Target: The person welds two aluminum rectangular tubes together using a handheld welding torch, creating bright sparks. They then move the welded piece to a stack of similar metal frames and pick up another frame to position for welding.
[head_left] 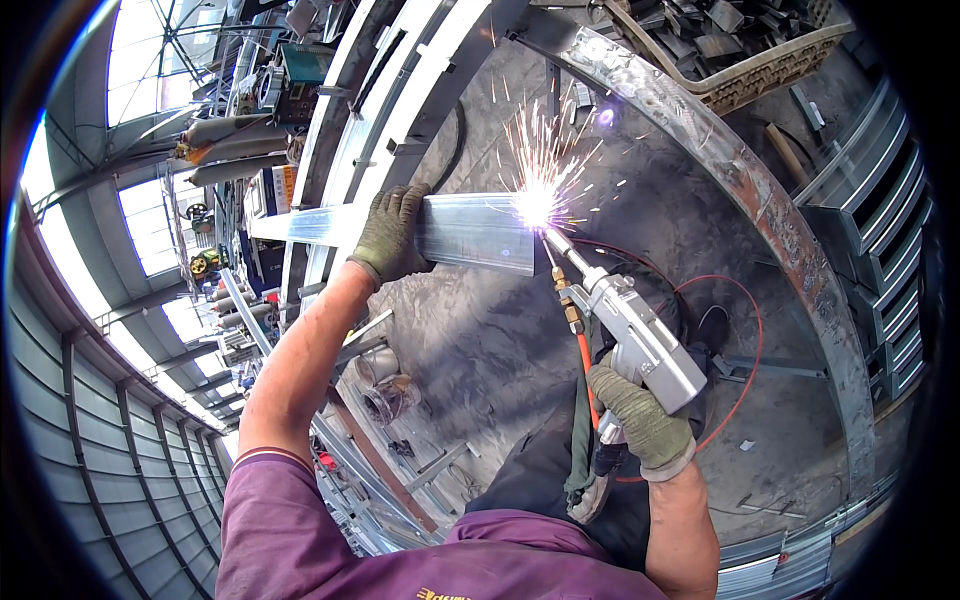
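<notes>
Metal profile [475,232] sits ctr, sparks [541,200] at its R end, gloved L hand [393,235] curled over its mid, gloved R hand [642,412] wrapped rnd grip of silver torch [642,335], curved steel beam [745,175] farther R.

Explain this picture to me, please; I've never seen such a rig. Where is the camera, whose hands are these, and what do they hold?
There is no robot here: the one view comes from a wide fisheye camera on a person's head, looking down, so straight edges bend near the rim. The gloved left hand grips a silvery metal bar. The gloved right hand holds a grey, gun-shaped torch; bright sparks spray where its nozzle meets the bar's end. Below is a grey floor. A curved, rust-stained beam runs along the right, and a crate of metal pieces stands at top right.
</notes>
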The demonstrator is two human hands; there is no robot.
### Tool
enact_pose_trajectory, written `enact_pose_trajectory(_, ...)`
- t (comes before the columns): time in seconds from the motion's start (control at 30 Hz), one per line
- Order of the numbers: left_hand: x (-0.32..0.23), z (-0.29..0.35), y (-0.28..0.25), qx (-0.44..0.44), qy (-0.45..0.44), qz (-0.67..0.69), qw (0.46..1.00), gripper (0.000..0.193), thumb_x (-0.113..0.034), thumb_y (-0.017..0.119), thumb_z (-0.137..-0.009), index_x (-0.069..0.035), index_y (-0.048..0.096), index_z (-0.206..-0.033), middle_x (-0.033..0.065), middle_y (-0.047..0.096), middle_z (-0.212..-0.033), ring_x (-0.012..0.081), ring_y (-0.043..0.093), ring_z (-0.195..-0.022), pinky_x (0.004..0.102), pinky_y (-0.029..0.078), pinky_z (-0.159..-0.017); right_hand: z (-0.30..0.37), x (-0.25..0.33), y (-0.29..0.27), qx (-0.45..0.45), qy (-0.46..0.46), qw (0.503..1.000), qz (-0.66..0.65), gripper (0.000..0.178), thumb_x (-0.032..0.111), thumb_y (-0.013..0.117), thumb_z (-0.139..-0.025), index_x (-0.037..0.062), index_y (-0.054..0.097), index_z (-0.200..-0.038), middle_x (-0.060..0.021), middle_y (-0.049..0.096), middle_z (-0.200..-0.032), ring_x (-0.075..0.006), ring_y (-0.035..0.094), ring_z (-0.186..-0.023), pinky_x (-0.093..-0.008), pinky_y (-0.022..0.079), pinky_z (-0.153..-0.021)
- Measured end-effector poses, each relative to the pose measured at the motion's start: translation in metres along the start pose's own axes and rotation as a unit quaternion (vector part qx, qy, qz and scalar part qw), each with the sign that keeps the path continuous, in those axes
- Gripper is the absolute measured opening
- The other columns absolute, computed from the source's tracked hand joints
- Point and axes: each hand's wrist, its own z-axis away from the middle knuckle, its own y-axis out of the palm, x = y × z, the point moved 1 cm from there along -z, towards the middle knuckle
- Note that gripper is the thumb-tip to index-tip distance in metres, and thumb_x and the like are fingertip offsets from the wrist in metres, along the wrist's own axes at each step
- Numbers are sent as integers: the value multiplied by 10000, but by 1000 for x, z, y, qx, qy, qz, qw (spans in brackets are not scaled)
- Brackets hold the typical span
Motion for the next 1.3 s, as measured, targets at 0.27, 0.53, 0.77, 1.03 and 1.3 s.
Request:
enact_pose_trajectory(0.27,2,1,2,0,-1,1,1000,1250,-243,1019,-496,-84,388,-1563,220,541,-1400,440,532,-1328,521,425,-1195,4,1,1,-5,1,1000,-11,89,98,790,-984,63,730,-928,4,671,-766,-93,635,-631,-271,498,-582)
enact_pose_trajectory(0.53,1,0,2,12,-4,0,1000,1270,-250,1014,-507,-75,369,-1587,218,538,-1438,440,517,-1370,524,399,-1226,5,0,2,1,-2,1000,-9,106,111,786,-988,60,734,-911,2,676,-754,-96,641,-628,-268,499,-571)
enact_pose_trajectory(0.77,3,0,2,32,-30,8,999,1252,-276,1024,-503,-85,401,-1572,212,533,-1487,420,486,-1445,531,345,-1280,7,-3,1,-2,4,1000,-3,90,104,787,-985,57,738,-925,2,678,-760,-94,643,-627,-266,504,-569)
enact_pose_trajectory(1.03,1,-1,1,43,-42,10,998,1249,-268,1021,-509,-100,400,-1580,215,537,-1494,416,490,-1447,524,346,-1281,9,-4,-1,6,11,1000,-2,69,63,798,-977,54,731,-961,16,663,-787,-81,627,-657,-266,496,-587)
enact_pose_trajectory(1.3,3,1,4,2,0,-7,1000,1263,-256,1006,-508,-72,370,-1584,211,551,-1425,425,534,-1354,519,404,-1223,12,-2,1,-3,34,999,10,90,106,783,-988,58,731,-932,5,671,-762,-92,638,-645,-270,496,-584)
